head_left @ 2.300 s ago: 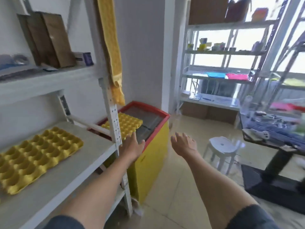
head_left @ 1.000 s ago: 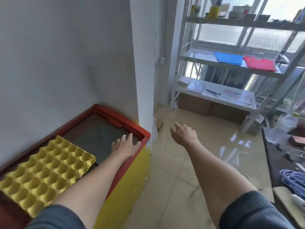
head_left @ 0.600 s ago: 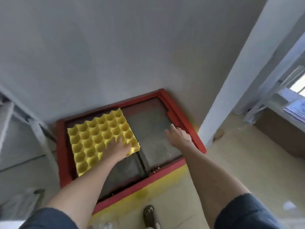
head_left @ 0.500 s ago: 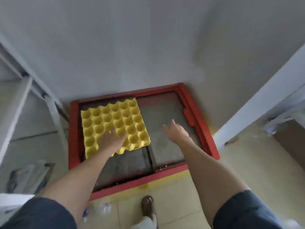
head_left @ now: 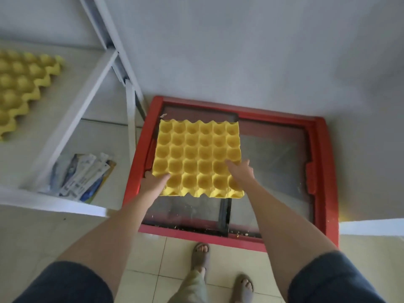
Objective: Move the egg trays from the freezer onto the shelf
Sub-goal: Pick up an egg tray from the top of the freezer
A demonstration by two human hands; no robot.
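**Both hands on the tray, lift not yet made**

Yellow moulded-pulp egg tray (head_left: 197, 157) lies flat on the glass lid of the red-rimmed chest freezer (head_left: 321, 169), over its left half. Left hand (head_left: 153, 184) has its grip closed on the near-left corner — thumb on top, fingers hidden below. Right hand (head_left: 240, 171) lies across the near-right cells; whether it has closed its grip I cannot tell.

Risks, as I judge them:
- Thin pulp held only by the near edge — the far side may sag or the corner tear.
- The swing left passes the white metal shelf upright (head_left: 131, 119), just beside the freezer; the tray could clip it.

Count: one tray on the freezer, one more yellow egg tray (head_left: 19, 84) on the white shelf (head_left: 80, 71), cut off by the frame. Tray cells: six by five, all empty.
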